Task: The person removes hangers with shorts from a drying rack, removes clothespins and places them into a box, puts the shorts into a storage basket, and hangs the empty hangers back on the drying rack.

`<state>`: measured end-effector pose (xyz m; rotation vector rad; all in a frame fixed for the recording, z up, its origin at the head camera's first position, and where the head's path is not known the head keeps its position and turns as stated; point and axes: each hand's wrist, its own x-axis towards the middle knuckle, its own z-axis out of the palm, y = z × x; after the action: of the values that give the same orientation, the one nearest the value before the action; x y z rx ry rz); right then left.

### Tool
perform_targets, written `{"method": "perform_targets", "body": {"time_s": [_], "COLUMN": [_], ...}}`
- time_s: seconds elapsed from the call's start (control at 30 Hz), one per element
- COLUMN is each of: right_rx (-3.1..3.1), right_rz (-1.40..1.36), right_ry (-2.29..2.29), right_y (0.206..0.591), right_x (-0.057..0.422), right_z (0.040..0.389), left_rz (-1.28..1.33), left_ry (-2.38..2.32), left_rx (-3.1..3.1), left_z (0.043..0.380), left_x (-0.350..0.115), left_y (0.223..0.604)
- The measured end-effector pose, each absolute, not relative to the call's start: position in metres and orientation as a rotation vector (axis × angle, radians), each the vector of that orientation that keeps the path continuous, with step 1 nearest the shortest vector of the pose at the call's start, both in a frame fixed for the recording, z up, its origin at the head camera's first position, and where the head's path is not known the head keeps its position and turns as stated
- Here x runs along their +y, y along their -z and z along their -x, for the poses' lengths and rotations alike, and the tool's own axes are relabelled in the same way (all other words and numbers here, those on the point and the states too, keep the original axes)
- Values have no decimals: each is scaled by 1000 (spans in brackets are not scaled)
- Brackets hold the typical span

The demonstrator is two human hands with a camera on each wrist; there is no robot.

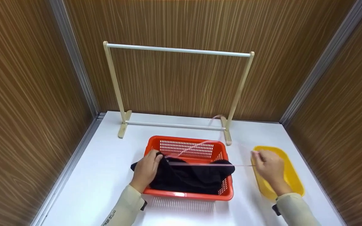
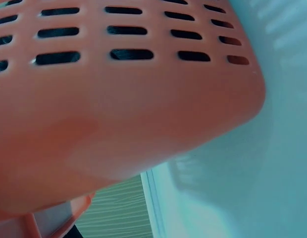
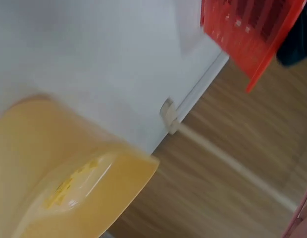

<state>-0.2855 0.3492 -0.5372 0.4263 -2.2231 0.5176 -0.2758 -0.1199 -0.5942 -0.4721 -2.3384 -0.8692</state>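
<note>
In the head view my left hand grips a black cloth at the left side of the red basket. The cloth lies bunched in the basket and laps over its left and right rims. My right hand has curled fingers pinching a thin pink ribbon, held above the yellow container. It runs taut across the basket to the cloth near my left hand, where its end is hidden. A looser length of ribbon bends toward the back. The right wrist view catches only a sliver of fingers with the ribbon.
A wooden rack with white bars stands behind the basket, a pink loop near its right foot. The yellow container sits on the white table at right. Wood-grain panels enclose the table on three sides.
</note>
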Motion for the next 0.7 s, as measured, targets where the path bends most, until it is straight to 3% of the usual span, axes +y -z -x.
{"method": "perform_targets", "body": {"time_s": [0.27,0.7], "right_rx": [-2169,-2016], "right_rz": [-136,-278], "right_ry": [-908,-1292], "right_y": [526,533], "right_x": [370,282], "right_z": [281,288], "left_rz": [458,282], "left_ry": [889,782], "left_rx": [-2350,-2511], "left_z": [276,280], "left_x": [-120,-115], "left_y": [595,586]}}
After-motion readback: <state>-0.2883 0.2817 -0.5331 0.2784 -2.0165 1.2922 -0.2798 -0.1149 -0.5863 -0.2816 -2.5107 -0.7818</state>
